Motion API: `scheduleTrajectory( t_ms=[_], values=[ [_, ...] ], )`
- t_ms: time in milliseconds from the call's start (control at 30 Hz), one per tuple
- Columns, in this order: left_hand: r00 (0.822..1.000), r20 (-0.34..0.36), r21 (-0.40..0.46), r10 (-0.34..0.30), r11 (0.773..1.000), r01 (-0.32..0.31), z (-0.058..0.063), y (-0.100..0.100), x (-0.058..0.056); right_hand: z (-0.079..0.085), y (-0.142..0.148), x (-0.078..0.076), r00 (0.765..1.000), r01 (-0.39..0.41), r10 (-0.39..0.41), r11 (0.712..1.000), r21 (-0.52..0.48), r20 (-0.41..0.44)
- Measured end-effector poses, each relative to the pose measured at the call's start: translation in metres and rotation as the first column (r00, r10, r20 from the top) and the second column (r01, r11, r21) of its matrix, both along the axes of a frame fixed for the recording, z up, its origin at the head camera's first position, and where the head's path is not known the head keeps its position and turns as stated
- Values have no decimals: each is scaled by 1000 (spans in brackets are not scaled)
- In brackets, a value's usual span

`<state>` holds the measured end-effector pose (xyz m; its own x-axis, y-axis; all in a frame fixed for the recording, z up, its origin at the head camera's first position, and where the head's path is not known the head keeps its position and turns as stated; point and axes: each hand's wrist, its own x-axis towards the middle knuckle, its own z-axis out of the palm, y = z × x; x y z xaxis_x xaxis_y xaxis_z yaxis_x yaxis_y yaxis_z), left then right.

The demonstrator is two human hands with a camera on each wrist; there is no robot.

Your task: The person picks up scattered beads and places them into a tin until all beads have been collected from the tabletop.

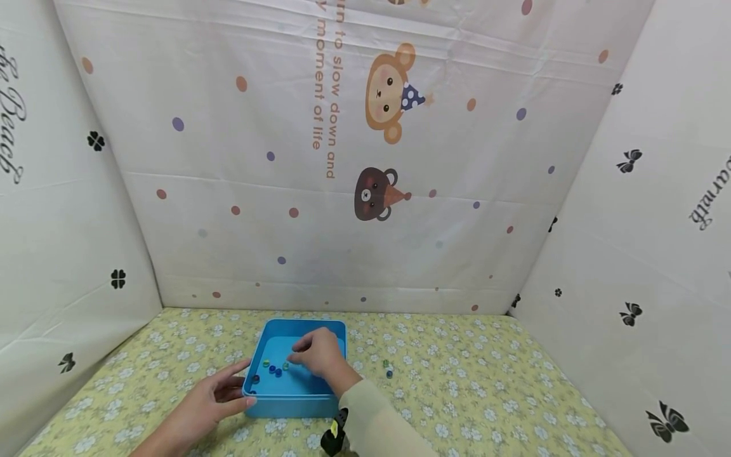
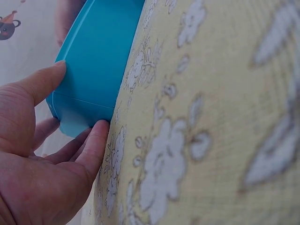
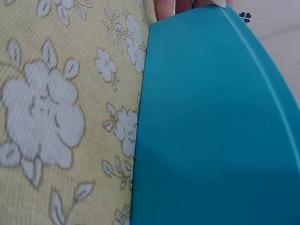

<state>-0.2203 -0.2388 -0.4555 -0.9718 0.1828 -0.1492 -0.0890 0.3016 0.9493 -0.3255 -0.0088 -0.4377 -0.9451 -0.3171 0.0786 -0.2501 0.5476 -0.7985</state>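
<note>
A square blue plastic box point(image 1: 292, 407), open at the top, stands on the flowered cloth. My left hand point(image 1: 207, 401) holds its near left corner. The left wrist view shows the left thumb point(image 2: 50, 80) on one wall and fingers point(image 2: 96, 143) against the adjoining wall. Inside the box is my right hand point(image 1: 320, 353), its bent fingertips just above a pale green glass marble point(image 1: 285, 366). Dark blue marbles point(image 1: 278, 373), a yellow-green marble point(image 1: 266, 364) and a dark red marble point(image 1: 256, 379) lie on the box floor. The right wrist view shows the box's outer wall point(image 3: 211, 112), not the right fingers.
To the right of the box, a green marble point(image 1: 385, 364) and a blue marble point(image 1: 389, 374) lie on the yellow flowered cloth point(image 1: 457, 381). Printed white sheets point(image 1: 320, 254) hang behind and at both sides. A black strap point(image 1: 337, 431) is by the right sleeve.
</note>
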Motion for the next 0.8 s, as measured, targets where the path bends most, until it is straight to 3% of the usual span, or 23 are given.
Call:
scheduleTrajectory(
  t_ms=[500, 800],
  values=[
    [999, 7, -35, 36, 999, -35, -2, 0, -5, 13, 20, 1, 997, -77, 73, 991, -105, -36],
    [999, 12, -56, 43, 998, -42, 0, 1, -8, 21, 38, 8, 996, -74, 65, 986, -147, -68]
  ],
)
